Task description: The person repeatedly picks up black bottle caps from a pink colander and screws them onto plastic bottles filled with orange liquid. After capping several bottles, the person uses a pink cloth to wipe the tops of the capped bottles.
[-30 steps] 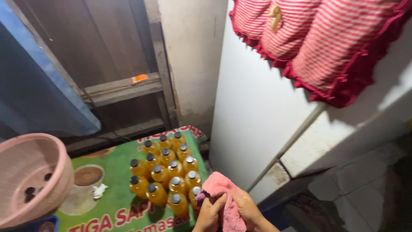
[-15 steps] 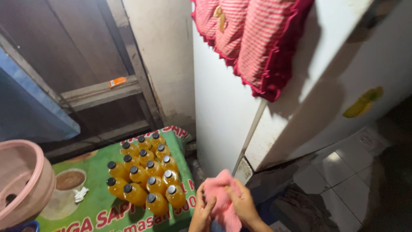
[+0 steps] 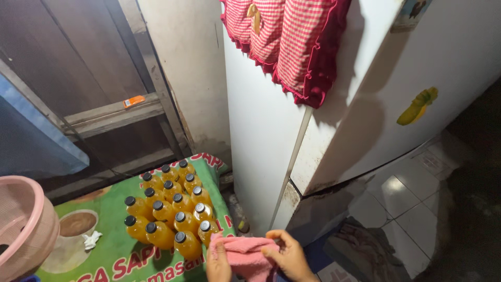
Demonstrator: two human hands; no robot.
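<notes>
Both my hands hold a pink cloth (image 3: 244,256) at the bottom edge of the view. My left hand (image 3: 218,263) grips its left side and my right hand (image 3: 290,257) pinches its right end. Just left of the cloth stand several small bottles of orange liquid with black caps (image 3: 169,210), grouped on a green printed mat (image 3: 112,250). A white fridge (image 3: 334,120) stands right in front of me, its lower corner a little above my hands.
A red and white checked cover (image 3: 284,44) hangs over the fridge top. A pink plastic basket (image 3: 23,230) sits at the left edge. A crumpled white scrap (image 3: 92,240) lies on the mat. Dark wooden boards (image 3: 104,104) form the back wall. Pale floor tiles (image 3: 402,193) lie right.
The view has swung to the right, so the bottles and basket sit further left and more fridge shows. My hands stay on the pink cloth, kneading it.
</notes>
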